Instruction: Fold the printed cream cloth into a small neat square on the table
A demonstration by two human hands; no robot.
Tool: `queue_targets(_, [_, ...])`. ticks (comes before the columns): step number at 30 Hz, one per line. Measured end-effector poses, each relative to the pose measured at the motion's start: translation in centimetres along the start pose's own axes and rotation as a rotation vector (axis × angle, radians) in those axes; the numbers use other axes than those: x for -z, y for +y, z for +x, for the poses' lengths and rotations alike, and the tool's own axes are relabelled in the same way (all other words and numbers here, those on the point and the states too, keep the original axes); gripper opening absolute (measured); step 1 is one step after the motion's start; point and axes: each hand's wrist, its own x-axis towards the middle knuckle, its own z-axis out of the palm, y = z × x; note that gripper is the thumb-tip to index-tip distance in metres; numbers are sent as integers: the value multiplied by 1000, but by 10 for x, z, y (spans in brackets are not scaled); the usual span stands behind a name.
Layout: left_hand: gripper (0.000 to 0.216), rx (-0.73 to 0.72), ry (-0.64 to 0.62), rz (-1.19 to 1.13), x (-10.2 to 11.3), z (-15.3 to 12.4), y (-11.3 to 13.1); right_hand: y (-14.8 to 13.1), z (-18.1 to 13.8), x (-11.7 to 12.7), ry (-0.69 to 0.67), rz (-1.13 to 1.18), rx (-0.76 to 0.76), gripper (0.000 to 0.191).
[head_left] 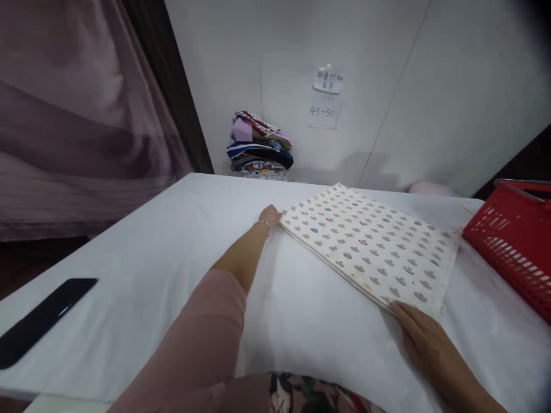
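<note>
Between left hand point(270, 215) and right hand point(420, 328), on white-sheeted worktop point(172, 258): flat, layered cream cloth point(357, 235) with grey cloud-like print and small coloured motifs. Left: curled nearly closed at the far-left corner, apparently pinching it. Right: loosely flattened, fingers at the near edge; thumb hidden, cannot tell whether gripping or only pressing. Beyond the right hand: red slotted plastic basket point(508, 241), close to the cloth's right corner, contact unclear. Likely faults: misaligned layers from uneven tension between hands; snagged corner from a rightward slide into the basket; creases from pressing on slack fabric.
</note>
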Motion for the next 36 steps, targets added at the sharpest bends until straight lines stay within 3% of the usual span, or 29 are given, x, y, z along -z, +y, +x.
queue_targets(6, [22, 1, 57, -23, 4, -6, -2, 19, 3, 15, 59, -57, 49, 34])
queue_targets(14, [18, 29, 92, 26, 7, -51, -38, 9, -3, 23, -4, -30, 40, 30])
queue_targets(19, [32, 59, 87, 8, 6, -67, -33, 0, 3, 29, -69, -34, 15, 36])
queue_targets(22, [40, -1, 215, 28, 5, -83, -28, -13, 13, 35, -66, 19, 5, 40])
queue_targets(25, [29, -167, 297, 52, -4, -110, -21, -35, 37, 40, -93, 151, 8, 35])
queue_targets(29, [14, -386, 153, 8, -29, -150, -2, -68, 91, 35, -143, 291, -30, 30])
queue_targets(32, [16, -465, 105, -60, -47, -169, 12, -88, 132, 21, -157, 249, -116, 30])
queue_targets(36, [17, -553, 131, -86, -62, -175, 21, -106, 167, 2, -250, 132, -174, 27])
